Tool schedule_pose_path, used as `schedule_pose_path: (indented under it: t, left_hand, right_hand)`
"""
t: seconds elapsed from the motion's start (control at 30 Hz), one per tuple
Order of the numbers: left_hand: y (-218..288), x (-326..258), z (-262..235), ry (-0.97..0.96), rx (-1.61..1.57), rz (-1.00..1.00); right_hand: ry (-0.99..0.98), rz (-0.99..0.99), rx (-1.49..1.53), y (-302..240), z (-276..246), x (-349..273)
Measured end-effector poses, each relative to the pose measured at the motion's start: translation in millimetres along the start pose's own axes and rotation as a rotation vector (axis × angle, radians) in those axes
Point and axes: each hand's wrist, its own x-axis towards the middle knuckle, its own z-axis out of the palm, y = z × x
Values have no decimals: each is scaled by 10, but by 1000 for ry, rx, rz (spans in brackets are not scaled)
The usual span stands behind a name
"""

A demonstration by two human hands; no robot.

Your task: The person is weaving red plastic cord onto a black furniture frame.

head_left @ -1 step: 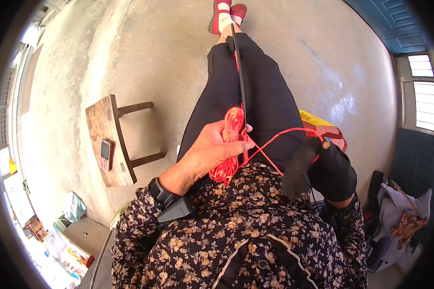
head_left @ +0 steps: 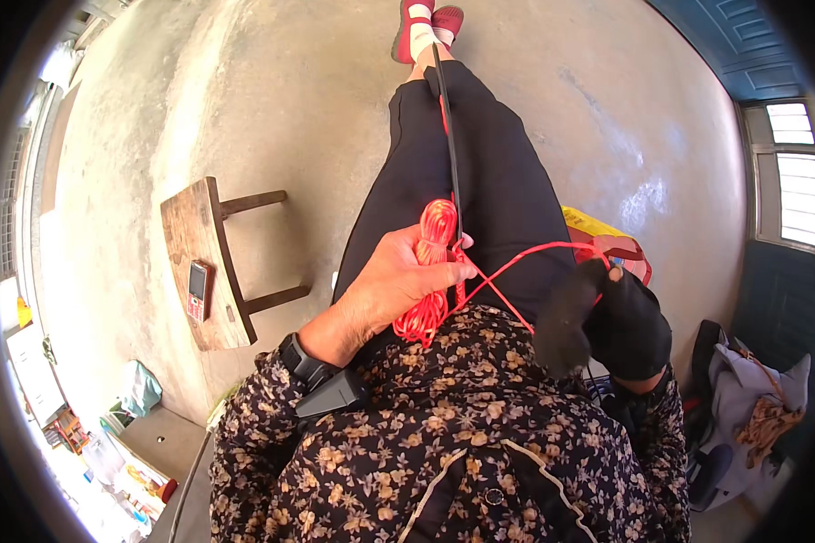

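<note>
My bare left hand (head_left: 378, 282) is closed around a bundle of red cord (head_left: 423, 314), wound into long loops and narrowed near its top. Its thumb pinches a strand by the lower end of a thin black rod (head_left: 449, 127), which lies along my legs toward my feet. From there the loose red cord (head_left: 536, 248) crosses itself and runs over to the right. My right hand (head_left: 620, 321), in a black glove with a fingertip showing, is closed on that cord. The glove hides part of the grip.
At left stands a wooden stool (head_left: 195, 213) with a mobile phone (head_left: 199, 291) on its seat. A yellow and red bag (head_left: 598, 226) sits beyond my right hand. Farther right are a grey bag (head_left: 738, 398) and a blue door (head_left: 770, 299). Cluttered goods lie at lower left.
My gloved right hand has shifted very slightly to the right. My left hand and the cord bundle look almost the same.
</note>
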Motion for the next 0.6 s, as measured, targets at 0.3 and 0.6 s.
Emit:
schedule_pose_path:
  t: [0.3, 0.6]
  left_hand:
    - [-42, 43, -71, -5, 9, -2]
    - [708, -386, -414, 282, 76, 399]
  right_hand:
    - [-19, 449, 1018, -392, -258, -68]
    - [277, 308, 700, 660, -266, 693]
